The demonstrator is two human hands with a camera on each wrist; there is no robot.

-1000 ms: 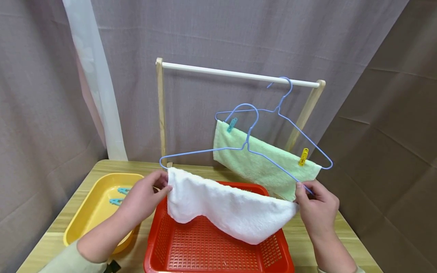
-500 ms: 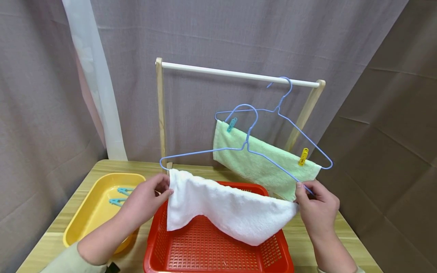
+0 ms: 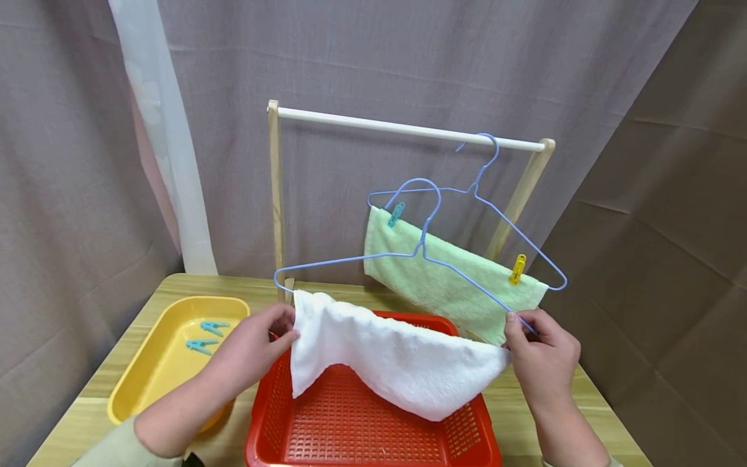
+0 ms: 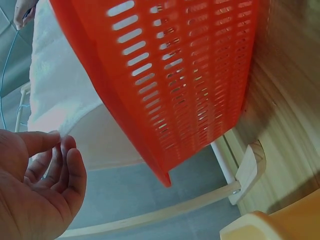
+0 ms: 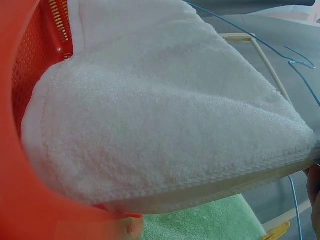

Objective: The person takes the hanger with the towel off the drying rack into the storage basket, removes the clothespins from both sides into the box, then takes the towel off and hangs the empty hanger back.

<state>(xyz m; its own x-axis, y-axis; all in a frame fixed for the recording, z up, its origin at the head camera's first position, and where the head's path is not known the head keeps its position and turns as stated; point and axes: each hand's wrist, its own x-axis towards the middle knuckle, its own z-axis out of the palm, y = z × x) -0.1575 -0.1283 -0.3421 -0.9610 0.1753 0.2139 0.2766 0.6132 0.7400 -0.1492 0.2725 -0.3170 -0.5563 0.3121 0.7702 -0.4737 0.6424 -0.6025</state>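
A white towel [image 3: 391, 363] is draped over the lower bar of a blue wire hanger [image 3: 423, 239] held up in front of me. My left hand [image 3: 253, 347] pinches the towel's left edge between thumb and fingertips, as the left wrist view shows on the towel [image 4: 60, 90]. At the other end, my right hand [image 3: 545, 357] grips the hanger's right corner together with the towel's edge. The hanger's hook points up, free of any rail. In the right wrist view the towel [image 5: 165, 115] fills most of the frame, and little of the right hand shows.
Below the towel stands a red perforated basket [image 3: 362, 428]. To its left, a yellow tray [image 3: 146, 370] holds teal clothespins [image 3: 200, 346]. On the rack's white rail [image 3: 373, 124] hangs another hanger [image 3: 513, 224] with a green towel [image 3: 443, 279], pinned by teal [image 3: 396, 215] and yellow [image 3: 517, 269] clothespins.
My left hand has moved slightly down and right, drawing the towel's left edge the same way; its lower left corner now hangs straighter. The right hand and the held hanger stay put.
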